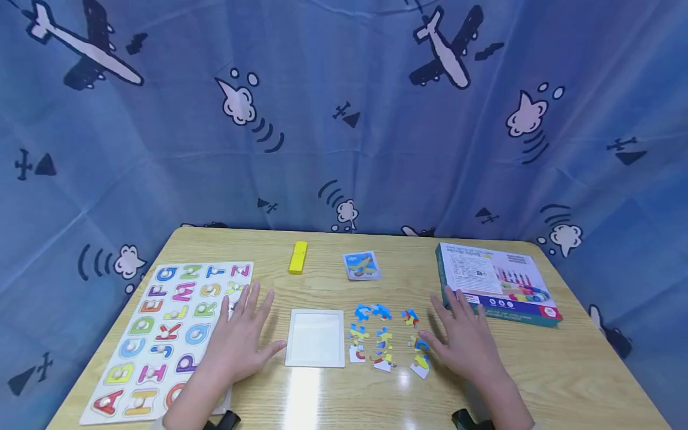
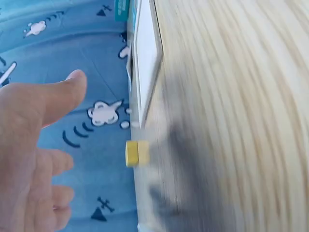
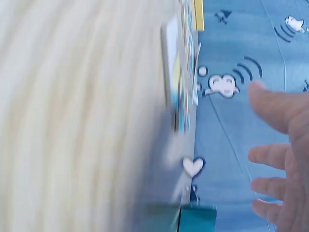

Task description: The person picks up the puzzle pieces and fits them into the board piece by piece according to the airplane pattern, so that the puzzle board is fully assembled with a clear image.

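Note:
My left hand (image 1: 244, 340) is spread with straight fingers over the right side of a white alphabet board (image 1: 126, 325); its thumb points at a square white tray (image 1: 314, 338). In the left wrist view that hand (image 2: 38, 145) holds nothing. My right hand (image 1: 464, 340), fingers spread, hovers beside several jigsaw pieces (image 1: 384, 337) in blue, yellow, red and white, its thumb close to the rightmost ones. The right wrist view shows this hand (image 3: 280, 150) holding nothing too. Behind the pieces lies a small picture card (image 1: 362, 265) with a yellow and blue image.
A yellow block (image 1: 298, 258) lies near the back of the wooden table (image 1: 258, 394). At the back right sits a flat box (image 1: 497, 283) with teal sides. A blue curtain (image 1: 344, 149) printed with aeroplanes hangs behind the table.

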Demonstrator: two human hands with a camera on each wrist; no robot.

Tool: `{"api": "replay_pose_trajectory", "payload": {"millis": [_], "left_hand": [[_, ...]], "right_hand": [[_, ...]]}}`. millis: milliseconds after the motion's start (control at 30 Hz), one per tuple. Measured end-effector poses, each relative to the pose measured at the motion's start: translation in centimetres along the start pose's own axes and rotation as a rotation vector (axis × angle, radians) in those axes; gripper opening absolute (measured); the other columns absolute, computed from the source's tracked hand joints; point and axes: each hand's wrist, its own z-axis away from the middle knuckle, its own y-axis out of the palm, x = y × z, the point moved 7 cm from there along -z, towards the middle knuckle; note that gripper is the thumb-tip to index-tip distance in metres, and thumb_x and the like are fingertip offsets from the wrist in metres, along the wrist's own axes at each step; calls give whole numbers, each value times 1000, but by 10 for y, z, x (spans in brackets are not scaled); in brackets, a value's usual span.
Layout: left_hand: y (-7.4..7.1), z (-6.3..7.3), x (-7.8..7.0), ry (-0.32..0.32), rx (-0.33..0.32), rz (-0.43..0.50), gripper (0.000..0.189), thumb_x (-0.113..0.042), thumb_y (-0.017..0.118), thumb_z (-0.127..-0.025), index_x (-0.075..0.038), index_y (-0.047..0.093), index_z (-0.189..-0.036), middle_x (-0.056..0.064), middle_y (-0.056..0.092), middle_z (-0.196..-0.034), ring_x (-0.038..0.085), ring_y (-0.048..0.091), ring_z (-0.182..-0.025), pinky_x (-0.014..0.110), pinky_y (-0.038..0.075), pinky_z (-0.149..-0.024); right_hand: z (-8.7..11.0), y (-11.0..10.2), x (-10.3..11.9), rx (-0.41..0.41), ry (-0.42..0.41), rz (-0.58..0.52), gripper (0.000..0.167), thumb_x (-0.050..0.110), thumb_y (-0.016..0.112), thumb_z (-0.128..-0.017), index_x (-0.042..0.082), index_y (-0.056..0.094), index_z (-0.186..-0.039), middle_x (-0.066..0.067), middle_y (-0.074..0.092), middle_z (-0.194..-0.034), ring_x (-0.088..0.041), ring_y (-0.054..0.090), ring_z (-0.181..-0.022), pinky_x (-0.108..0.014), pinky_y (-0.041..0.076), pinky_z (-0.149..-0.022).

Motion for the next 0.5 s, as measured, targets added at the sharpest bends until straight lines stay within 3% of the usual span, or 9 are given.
{"api": "replay_pose_trajectory", "payload": {"millis": [167, 333, 500], "left_hand": [[11, -3, -17, 80, 95, 100, 86, -52, 63, -85, -8, 28, -149, 19, 21, -156, 35, 23, -143, 61, 20, -114], [22, -7, -36, 139, 205, 261, 72, -31, 66, -87, -3, 35, -146, 18, 29, -153, 32, 27, -142, 56, 24, -115], [30, -11, -39, 128, 270, 393, 67, -20, 66, -86, -1, 37, -144, 18, 29, -153, 33, 27, -142, 53, 25, -115]], "right_hand": [[-8, 5, 25, -39, -96, -115, 63, 38, 66, -87, 6, 48, -138, -19, 38, -148, -41, 34, -136, -66, 25, -109], [-18, 12, 47, -21, -140, -253, 59, 33, 67, -87, 6, 50, -137, -15, 42, -146, -38, 41, -132, -58, 37, -106], [-30, 17, 65, 8, -170, -351, 57, 30, 69, -87, 6, 52, -135, -12, 49, -141, -34, 45, -131, -53, 41, -105]]}}
